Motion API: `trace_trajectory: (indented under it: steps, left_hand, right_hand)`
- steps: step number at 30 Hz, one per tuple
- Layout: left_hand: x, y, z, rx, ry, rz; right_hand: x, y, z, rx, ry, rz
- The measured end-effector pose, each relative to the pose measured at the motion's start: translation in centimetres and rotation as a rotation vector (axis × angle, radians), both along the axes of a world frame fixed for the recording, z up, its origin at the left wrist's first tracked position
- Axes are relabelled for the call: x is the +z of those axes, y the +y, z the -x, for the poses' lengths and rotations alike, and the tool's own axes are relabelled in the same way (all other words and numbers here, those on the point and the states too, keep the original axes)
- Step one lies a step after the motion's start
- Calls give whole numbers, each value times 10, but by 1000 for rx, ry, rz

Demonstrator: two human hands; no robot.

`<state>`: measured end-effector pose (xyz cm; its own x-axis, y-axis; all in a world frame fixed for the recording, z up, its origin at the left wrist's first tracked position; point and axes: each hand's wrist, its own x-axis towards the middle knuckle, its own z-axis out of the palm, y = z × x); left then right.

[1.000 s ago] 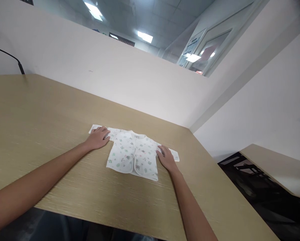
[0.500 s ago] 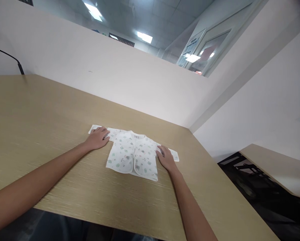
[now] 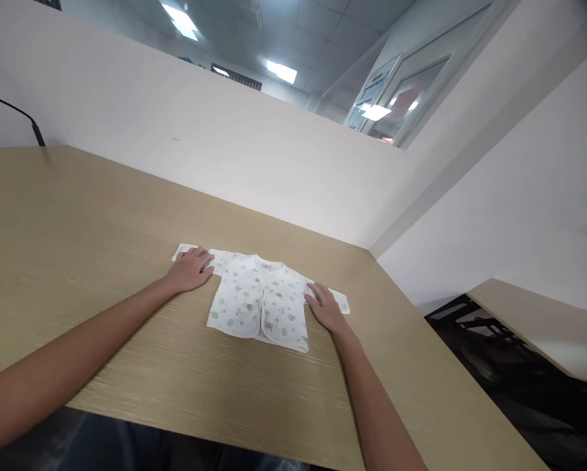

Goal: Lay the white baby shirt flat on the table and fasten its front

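Observation:
A small white baby jacket (image 3: 244, 294) with a green and grey print lies spread on the wooden table (image 3: 176, 366). Its neckline points away from me, and its front edges meet down the middle. My left hand (image 3: 190, 269) rests flat with fingers outstretched on the sleeve at the left, covering part of it. On the opposite sleeve lies my right hand (image 3: 325, 307), palm down, fingers extended; the cuff shows beyond it. Neither hand grips the cloth.
A white wall (image 3: 215, 150) with a window above it borders the table's far side. At the far left a black cable (image 3: 37, 134) comes down to the tabletop. Another light-coloured table (image 3: 543, 324) stands to the right, with dark framework below it.

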<state>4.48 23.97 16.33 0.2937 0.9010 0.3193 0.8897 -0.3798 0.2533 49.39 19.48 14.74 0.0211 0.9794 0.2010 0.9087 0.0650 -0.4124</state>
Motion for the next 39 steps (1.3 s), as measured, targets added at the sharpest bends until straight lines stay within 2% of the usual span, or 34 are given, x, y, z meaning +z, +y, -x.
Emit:
trace_trajectory:
  steps: [5, 9, 12, 14, 16, 20, 23, 28, 34, 39]
  left_hand:
    - [1, 3, 9, 18, 7, -26]
    - [9, 0, 6, 142, 21, -119]
    - [18, -11, -13, 104, -50, -223]
    - [20, -25, -33, 5, -89, -263]
    - [17, -41, -56, -111, -77, -265]
    - [0, -67, -90, -281, 35, -184]
    - [-11, -72, -95, -332, 80, -72]
    - [-13, -68, -87, -369, 131, 14]
    - [-7, -69, -85, -344, 105, 35]
    - [-2, -44, -64, -199, 60, 91]
  right_hand:
    - [1, -2, -21, -60, -7, 73]
    - [1, -1, -18, -158, -70, 6]
    - [6, -3, 10, -102, -54, -139]
    - [11, -6, 39, 14, -10, -236]
    - [14, -9, 69, 134, 22, -258]
    - [11, -16, 110, 314, -42, -123]
    - [5, -21, 120, 358, -178, -35]
    - [8, -32, 125, 312, -333, 80]
    - [17, -40, 134, 220, -328, 163]
    - [16, -26, 111, 116, -222, 167]
